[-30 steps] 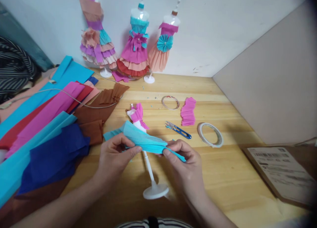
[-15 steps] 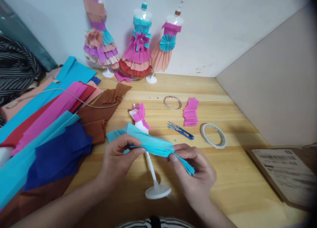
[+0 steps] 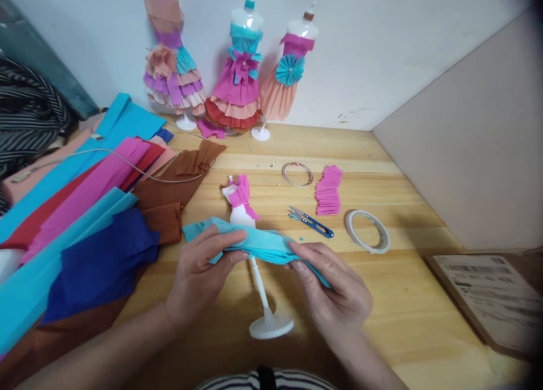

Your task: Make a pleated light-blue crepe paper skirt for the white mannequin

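Observation:
Between my two hands stretches a strip of light-blue crepe paper, gathered into pleats along its lower edge. My left hand pinches it between thumb and fingers, and a loose end sticks out past that hand on the left. With thumb and forefinger, my right hand grips the folded right end, whose tip shows beyond the fingers. Behind the strip stands a small white mannequin with pink crepe paper round its chest. The strip hides part of its lower body; its round base shows below.
Blue-handled thread snips, a roll of white tape, a thin tape ring and a pleated pink piece lie beyond. Coloured crepe sheets cover the left. Three dressed mannequins stand by the wall. A cardboard box sits right.
My right fingers have closed further over the right end of the light-blue strip, so less of its tip shows. The strip lies a little flatter between my hands.

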The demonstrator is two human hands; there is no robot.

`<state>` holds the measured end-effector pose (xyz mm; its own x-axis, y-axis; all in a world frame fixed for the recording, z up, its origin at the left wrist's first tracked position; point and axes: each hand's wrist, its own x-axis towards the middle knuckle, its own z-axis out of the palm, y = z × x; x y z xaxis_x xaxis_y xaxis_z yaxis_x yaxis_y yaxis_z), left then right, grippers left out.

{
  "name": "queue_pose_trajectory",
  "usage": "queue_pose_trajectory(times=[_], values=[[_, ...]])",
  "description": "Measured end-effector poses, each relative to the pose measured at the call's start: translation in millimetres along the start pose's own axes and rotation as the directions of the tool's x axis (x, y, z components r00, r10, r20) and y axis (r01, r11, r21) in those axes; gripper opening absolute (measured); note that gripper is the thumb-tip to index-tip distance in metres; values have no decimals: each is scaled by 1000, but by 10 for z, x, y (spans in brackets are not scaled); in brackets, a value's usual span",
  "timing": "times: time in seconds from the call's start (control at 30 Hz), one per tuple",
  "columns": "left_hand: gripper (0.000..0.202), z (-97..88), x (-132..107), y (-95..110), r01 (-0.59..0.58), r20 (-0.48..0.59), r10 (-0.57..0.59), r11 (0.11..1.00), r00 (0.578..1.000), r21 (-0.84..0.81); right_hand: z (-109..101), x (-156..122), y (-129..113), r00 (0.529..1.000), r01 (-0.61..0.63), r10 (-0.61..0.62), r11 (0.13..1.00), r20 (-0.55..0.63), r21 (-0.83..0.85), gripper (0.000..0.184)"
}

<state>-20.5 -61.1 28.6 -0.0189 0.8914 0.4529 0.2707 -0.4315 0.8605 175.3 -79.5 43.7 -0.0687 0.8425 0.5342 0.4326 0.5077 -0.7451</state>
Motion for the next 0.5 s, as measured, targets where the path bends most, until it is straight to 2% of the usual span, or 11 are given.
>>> queue_pose_trajectory(times=[0.1,0.17,0.33,0.5], values=[[13,-15,6,24,-93,30,91,993,995,70,8,-4,7,999,-41,41,999,0,-28,33],[9,-19,7,37,-116,49,113,989,992,87,11,-18,11,998,-61,61,997,-5,-50,27],[8,-13,-10,29,-95,48,89,988,995,119,19,-75,26,994,-107,105,991,-31,-75,20],[9,6,-21,42,-13,21,11,995,1000,95,22,-75,28,965,-256,256,967,-63,-1,13]])
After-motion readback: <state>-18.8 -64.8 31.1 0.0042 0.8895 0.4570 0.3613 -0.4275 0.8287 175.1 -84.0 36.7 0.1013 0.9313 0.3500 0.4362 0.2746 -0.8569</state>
